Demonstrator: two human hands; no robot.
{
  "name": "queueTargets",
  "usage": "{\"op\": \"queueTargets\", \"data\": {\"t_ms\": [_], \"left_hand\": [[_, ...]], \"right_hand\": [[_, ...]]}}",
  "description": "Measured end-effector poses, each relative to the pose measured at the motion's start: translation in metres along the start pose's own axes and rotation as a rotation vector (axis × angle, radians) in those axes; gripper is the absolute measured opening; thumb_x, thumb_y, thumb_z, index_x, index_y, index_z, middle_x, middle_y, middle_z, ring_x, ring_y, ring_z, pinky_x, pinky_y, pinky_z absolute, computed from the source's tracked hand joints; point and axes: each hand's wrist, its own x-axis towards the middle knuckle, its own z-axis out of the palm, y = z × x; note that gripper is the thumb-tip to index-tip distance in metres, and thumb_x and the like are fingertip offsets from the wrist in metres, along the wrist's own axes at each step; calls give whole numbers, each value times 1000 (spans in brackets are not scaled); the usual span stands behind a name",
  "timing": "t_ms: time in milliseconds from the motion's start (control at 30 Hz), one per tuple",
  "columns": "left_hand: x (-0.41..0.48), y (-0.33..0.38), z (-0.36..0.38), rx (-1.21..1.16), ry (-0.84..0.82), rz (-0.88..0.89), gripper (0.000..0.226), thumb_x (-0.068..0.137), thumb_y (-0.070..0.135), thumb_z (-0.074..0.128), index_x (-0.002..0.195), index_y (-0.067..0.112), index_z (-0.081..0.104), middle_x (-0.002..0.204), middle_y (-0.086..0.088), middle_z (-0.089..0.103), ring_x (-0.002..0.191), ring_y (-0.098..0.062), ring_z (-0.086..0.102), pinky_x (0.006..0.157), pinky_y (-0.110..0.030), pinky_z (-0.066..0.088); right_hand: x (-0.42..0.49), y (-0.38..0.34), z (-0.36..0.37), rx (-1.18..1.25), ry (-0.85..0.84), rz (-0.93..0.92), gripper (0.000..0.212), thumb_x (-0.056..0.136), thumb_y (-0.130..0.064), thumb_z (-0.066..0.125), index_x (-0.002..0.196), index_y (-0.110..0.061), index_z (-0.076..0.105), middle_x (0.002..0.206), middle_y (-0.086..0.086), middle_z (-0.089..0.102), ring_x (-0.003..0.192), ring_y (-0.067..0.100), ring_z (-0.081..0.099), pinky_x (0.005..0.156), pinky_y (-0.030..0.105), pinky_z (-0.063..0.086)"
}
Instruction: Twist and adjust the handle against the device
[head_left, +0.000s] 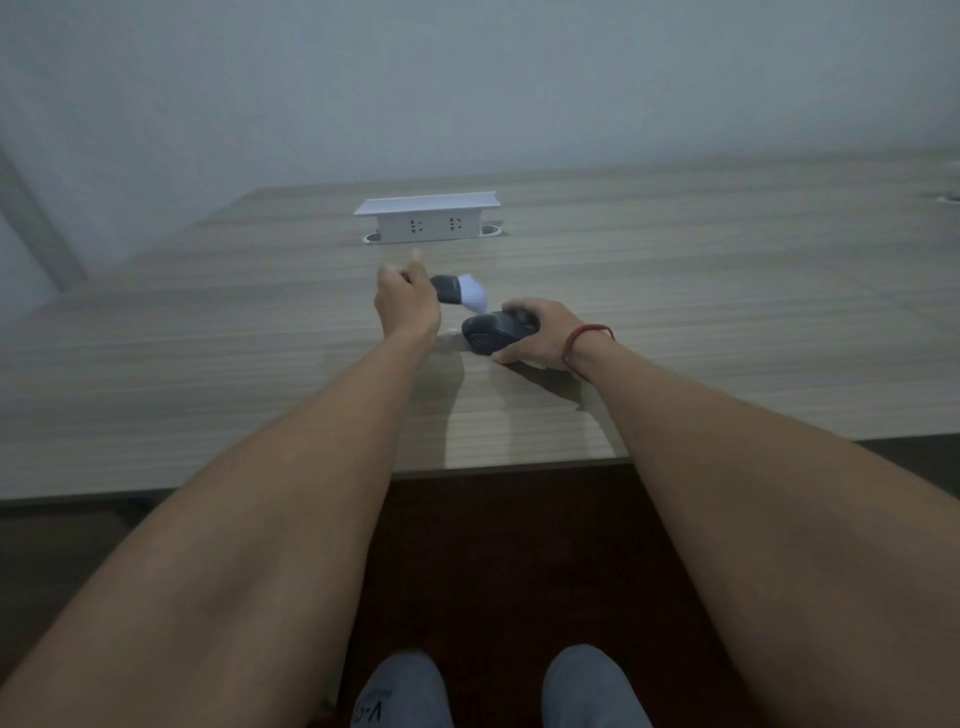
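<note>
The dark rounded computer mouse (496, 332) lies on the pale wood-grain counter (727, 312) at frame centre, the right hand (540, 335) curled round it. Just left, the left hand (408, 301) grips a dark tool with a white cloth tip (462, 291). I'd pin the mouse firmly and wipe gently.

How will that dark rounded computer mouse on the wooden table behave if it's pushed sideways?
The dark rounded computer mouse lies flat on the smooth wooden table, so it would probably slide rather than roll or tip. It looks like rigid plastic, likely light for its size. The right hand curls round it, which should steady it.
</note>
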Motion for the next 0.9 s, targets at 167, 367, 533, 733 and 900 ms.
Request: {"op": "queueTargets", "data": {"t_ms": [167, 367, 533, 733, 900], "left_hand": [[-10, 3, -2, 185, -14, -10, 44, 101, 37, 35, 116, 0, 53, 104, -12, 56, 94, -28, 53, 79, -37, 40], [-7, 4, -1, -105, 55, -91, 39, 99, 42, 35, 97, 6, 50, 110, -21, 64, 103, -40, 64, 85, -47, 51], [-10, 1, 1, 153, -13, -28, 44, 102, 35, 34, 122, -1, 50, 124, -19, 58, 112, -34, 56, 78, -34, 36], [-13, 7, 0, 57, -8, 56, 36, 102, 35, 35, 112, 3, 49, 110, -16, 58, 95, -25, 53, 77, -34, 38], [-19, 5, 9, 187, -211, 164, 25, 98, 30, 47, 105, 6, 45, 107, -12, 57, 94, -23, 54, 76, -28, 37]], "right_hand": [[-4, -6, -2, 96, -19, 72, 67, 81, -4, 60, 143, -20, 40, 127, 10, 51, 77, 16, 56, 51, 17, 50], [-4, 2, 3, 99, 86, 75, 82, 71, -38, 78, 141, -18, 41, 145, 6, 44, 128, 23, 47, 104, 29, 40], [-3, 4, 2, -4, 65, 40, 77, 68, -35, 82, 135, -17, 49, 137, 5, 52, 124, 23, 51, 108, 37, 41], [-3, 5, 2, -3, 72, 27, 78, 65, -35, 84, 134, -18, 50, 136, 4, 53, 123, 22, 51, 108, 36, 42], [-2, 6, 3, -6, 74, 1, 71, 67, -31, 83, 130, -18, 54, 129, 5, 58, 119, 23, 55, 104, 35, 45]]}}
